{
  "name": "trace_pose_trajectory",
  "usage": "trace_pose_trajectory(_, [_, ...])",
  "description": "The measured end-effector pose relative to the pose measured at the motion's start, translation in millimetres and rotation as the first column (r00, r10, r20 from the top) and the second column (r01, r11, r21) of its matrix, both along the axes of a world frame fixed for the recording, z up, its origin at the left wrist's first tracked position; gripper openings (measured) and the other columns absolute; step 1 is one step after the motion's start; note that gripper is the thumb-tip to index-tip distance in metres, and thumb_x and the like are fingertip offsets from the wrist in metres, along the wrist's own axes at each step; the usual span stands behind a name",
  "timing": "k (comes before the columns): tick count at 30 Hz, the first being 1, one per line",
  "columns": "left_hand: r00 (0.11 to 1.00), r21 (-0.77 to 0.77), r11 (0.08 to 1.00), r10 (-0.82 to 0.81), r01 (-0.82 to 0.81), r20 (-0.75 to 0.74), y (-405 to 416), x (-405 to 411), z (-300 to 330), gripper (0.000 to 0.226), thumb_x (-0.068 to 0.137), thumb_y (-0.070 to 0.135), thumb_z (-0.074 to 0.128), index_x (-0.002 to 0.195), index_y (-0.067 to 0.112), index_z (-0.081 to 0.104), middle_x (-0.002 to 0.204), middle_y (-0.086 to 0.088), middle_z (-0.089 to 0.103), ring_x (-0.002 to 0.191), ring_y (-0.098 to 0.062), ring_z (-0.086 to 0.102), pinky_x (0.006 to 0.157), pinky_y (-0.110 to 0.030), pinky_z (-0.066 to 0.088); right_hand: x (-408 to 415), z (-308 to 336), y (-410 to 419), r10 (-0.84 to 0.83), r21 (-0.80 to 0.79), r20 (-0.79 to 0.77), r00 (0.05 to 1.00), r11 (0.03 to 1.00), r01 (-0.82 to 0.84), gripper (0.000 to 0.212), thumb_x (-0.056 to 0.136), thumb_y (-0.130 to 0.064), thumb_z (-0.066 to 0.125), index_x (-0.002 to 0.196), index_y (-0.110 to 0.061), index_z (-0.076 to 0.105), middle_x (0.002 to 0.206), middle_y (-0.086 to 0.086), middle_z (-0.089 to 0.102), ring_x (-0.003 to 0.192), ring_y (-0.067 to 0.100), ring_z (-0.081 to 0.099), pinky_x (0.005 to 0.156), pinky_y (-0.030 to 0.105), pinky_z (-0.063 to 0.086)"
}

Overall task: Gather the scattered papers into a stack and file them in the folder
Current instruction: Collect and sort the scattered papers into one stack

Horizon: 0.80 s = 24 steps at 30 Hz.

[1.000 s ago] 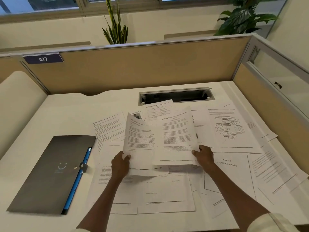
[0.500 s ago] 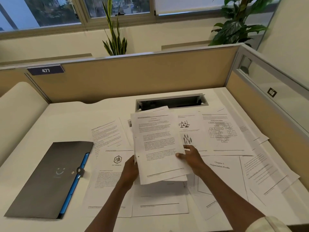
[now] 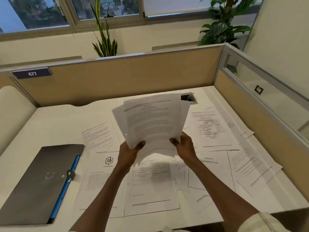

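Fanned paper stack (image 3: pixel 150 121) (blurred), lifted, uneven edges

Dim, warm indoor light, even and soft. Daylight shows through the windows (image 3: pixel 103 12) at the top, cool against the beige room. The lifted sheaf of papers (image 3: pixel 152 121) is motion-blurred; its print smears and cannot be read. It throws a soft grey shadow on the sheets lying below it on the worktop (image 3: pixel 55 121). Wide-angle bend curves the partition (image 3: pixel 133 76) and the worktop edges. Frame slightly soft overall, no hard glare.
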<state>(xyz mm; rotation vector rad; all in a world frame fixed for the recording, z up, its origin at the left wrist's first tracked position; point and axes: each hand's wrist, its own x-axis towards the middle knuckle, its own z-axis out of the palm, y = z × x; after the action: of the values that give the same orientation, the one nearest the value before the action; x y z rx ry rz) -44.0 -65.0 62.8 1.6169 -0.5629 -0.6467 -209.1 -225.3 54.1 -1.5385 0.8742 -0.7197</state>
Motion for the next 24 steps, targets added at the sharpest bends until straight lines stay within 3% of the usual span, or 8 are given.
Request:
trace_pose_trajectory(3, [0.999, 0.015, 1.000, 0.025, -0.026, 0.033, 0.8, -3.5, -6.9, 0.038, 0.077, 0.021, 0.083, 0.109, 0.032, 0.067, 0.099, 0.008, 0.076, 0.092, -0.008, 0.071, 0.069, -0.021, 0.058, -2.7, -3.4, 1.4, 0.024, -0.010, -0.011, 1.000, 1.000, -0.024, 0.024, 0.086, -0.009, 0.067, 0.105, -0.022, 0.062, 0.095, -0.014, 0.068, 0.088, -0.001, 0.062, 0.066, 0.004, 0.047])
trace_pose_trajectory(8, [0.999, -0.002, 1.000, 0.013, -0.013, 0.045, 9.2, -14.7, -20.4, 0.041, 0.078, 0.023, 0.082, 0.114, 0.032, 0.065, 0.102, 0.009, 0.076, 0.093, -0.008, 0.072, 0.067, -0.021, 0.059, -5.5, -14.2, 6.3, 0.072, -0.014, -0.044, 0.996, 0.997, -0.073, 0.037, 0.085, -0.010, 0.070, 0.119, -0.010, 0.057, 0.111, 0.008, 0.064, 0.102, 0.019, 0.062, 0.081, 0.028, 0.057])
trace_pose_trajectory(14, [0.996, 0.027, 0.999, 0.046, -0.048, 0.074, -5.8, -23.8, -18.9, 0.023, 0.094, 0.022, 0.065, 0.115, 0.031, 0.063, 0.106, 0.009, 0.072, 0.098, -0.015, 0.068, 0.079, -0.036, 0.059, -2.0, -18.8, 5.6, 0.055, 0.054, -0.049, 0.997, 0.997, -0.052, 0.038, 0.087, -0.003, 0.066, 0.122, -0.011, 0.056, 0.114, 0.008, 0.064, 0.104, 0.024, 0.060, 0.082, 0.029, 0.055])
trace_pose_trajectory(17, [0.992, 0.036, 0.996, 0.080, -0.084, 0.093, -11.9, -24.1, -14.1, 0.014, 0.097, 0.027, 0.060, 0.108, 0.035, 0.063, 0.099, 0.016, 0.072, 0.092, -0.007, 0.069, 0.068, -0.022, 0.057, -7.9, -17.8, -6.1, 0.094, 0.041, -0.090, 0.991, 0.995, -0.091, 0.042, 0.084, 0.001, 0.065, 0.123, -0.011, 0.054, 0.115, 0.006, 0.063, 0.104, 0.022, 0.060, 0.084, 0.032, 0.056])
trace_pose_trajectory(19, [0.991, 0.047, 0.994, 0.093, -0.097, 0.096, -14.2, -23.5, -12.7, 0.015, 0.098, 0.029, 0.058, 0.112, 0.031, 0.064, 0.098, 0.016, 0.072, 0.090, -0.006, 0.070, 0.065, -0.018, 0.055, -18.2, -19.9, -19.6, 0.134, 0.033, -0.144, 0.980, 0.991, -0.131, 0.044, 0.081, 0.009, 0.060, 0.119, -0.012, 0.053, 0.112, 0.004, 0.064, 0.101, 0.018, 0.061, 0.077, 0.022, 0.054])
trace_pose_trajectory(21, [0.991, 0.066, 0.993, 0.088, -0.095, 0.102, -16.2, -24.1, -13.2, 0.020, 0.098, 0.029, 0.057, 0.117, 0.025, 0.063, 0.101, 0.014, 0.072, 0.090, -0.006, 0.070, 0.067, -0.021, 0.056, -33.5, -26.7, -37.3, 0.094, 0.058, -0.177, 0.980, 0.995, -0.085, 0.045, 0.079, 0.013, 0.055, 0.115, -0.013, 0.055, 0.106, 0.002, 0.065, 0.096, 0.016, 0.061, 0.068, 0.014, 0.050])
trace_pose_trajectory(24, [0.992, 0.082, 0.991, 0.095, -0.101, 0.081, -19.2, -29.1, -15.9, 0.021, 0.098, 0.026, 0.058, 0.118, 0.022, 0.063, 0.103, 0.013, 0.071, 0.092, -0.009, 0.069, 0.071, -0.026, 0.055, -62.4, -40.2, -70.7, -0.106, 0.066, -0.293, 0.950, 0.989, 0.131, 0.037, 0.081, 0.004, 0.061, 0.114, -0.011, 0.058, 0.108, 0.007, 0.066, 0.096, 0.022, 0.062, 0.075, 0.029, 0.051])
